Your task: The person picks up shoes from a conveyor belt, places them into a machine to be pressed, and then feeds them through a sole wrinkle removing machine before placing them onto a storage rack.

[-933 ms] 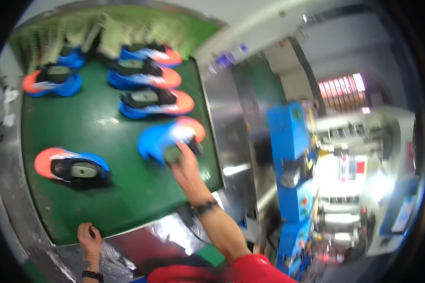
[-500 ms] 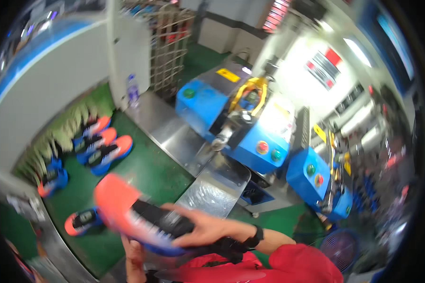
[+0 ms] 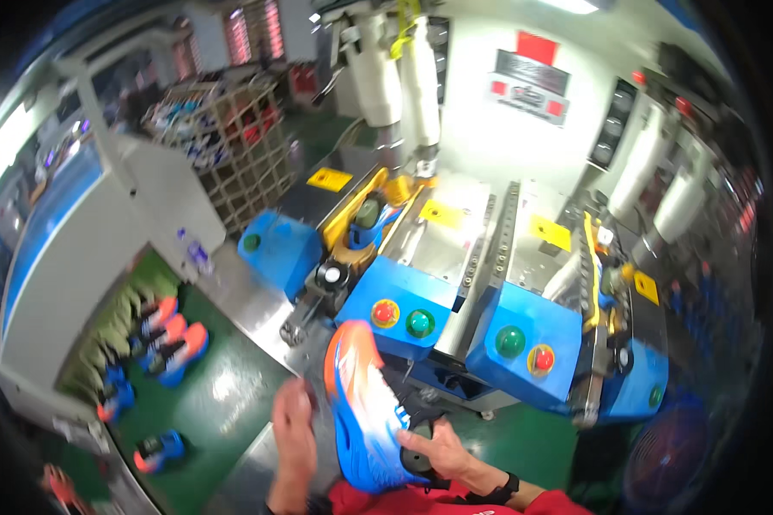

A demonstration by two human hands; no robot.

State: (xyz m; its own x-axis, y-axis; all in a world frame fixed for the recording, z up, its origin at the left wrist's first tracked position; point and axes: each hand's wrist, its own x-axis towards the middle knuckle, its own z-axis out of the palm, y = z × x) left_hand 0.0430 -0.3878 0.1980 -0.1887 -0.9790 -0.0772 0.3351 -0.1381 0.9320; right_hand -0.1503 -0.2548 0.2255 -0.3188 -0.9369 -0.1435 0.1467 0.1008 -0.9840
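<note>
In my right hand (image 3: 442,451) is a blue and orange running shoe (image 3: 365,408), its orange toe pointing away from me. My thumb and fingers grip it around the collar, beside the laces. Something dark fills the shoe's opening. To the left of the shoe, my left hand (image 3: 294,425) is raised with its fingers extended, slightly blurred and apart from the shoe. Ahead stands a blue machine (image 3: 395,296) with red and green buttons. Another blue and orange shoe (image 3: 368,236) sits between its yellow clamps.
Several similar shoes (image 3: 172,352) lie on a green surface (image 3: 232,386) at the left, by a fringed curtain (image 3: 103,330). A bottle (image 3: 196,251) stands behind them. A second blue station (image 3: 524,343) is to the right, with a fan (image 3: 666,451) near it. A wire cage (image 3: 245,163) stands farther back.
The view has swung toward the machines. The shoe's toe has turned from pointing left to pointing away from me. My left hand, earlier under the shoe, is now apart from it.
</note>
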